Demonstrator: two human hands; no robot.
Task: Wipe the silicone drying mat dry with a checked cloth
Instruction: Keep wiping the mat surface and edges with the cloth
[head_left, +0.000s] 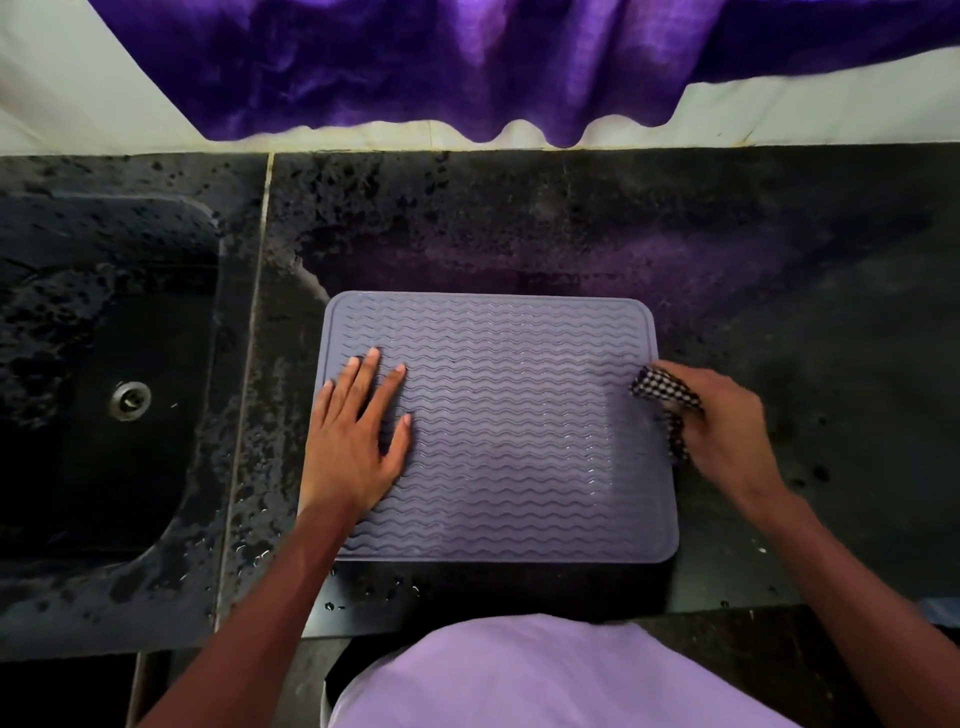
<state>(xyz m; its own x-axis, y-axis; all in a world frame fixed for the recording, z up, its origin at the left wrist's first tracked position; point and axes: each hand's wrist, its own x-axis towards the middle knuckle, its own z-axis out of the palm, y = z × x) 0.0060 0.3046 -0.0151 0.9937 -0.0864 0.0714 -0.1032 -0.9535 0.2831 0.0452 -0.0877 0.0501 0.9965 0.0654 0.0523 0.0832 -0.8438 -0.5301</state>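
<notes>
Dark speckled stone countertop (779, 291), wet in patches; pale wall (78, 93) behind it.

Grey-lilac rectangular silicone drying mat with wavy ridges (509, 426) lies flat on the counter, directly in front of the person; its right edge sits under the grip.

Right hand (727, 431) has its fingers curled round a bunched black-and-white checked cloth (665, 395); the cloth pokes out toward the mat from the fist and touches the mat's right edge, about mid-height; the hand itself is mostly off the mat, over the counter.

Left hand (353, 436) is well left of the grip, across the mat; palm down, fingers straight and spread, pressing flat on the mat's left side; it holds nothing.

Further left of the grip, past a seam in the stone: dark sink basin (78, 312) with a round metal drain (131, 400).

Beyond the grip, at the wall: crumpled purple fabric (415, 62) hanging down.

Nearer than the grip: water droplets (363, 592) on the counter's front strip; person's lilac shirt (545, 675) at the bottom of view.
</notes>
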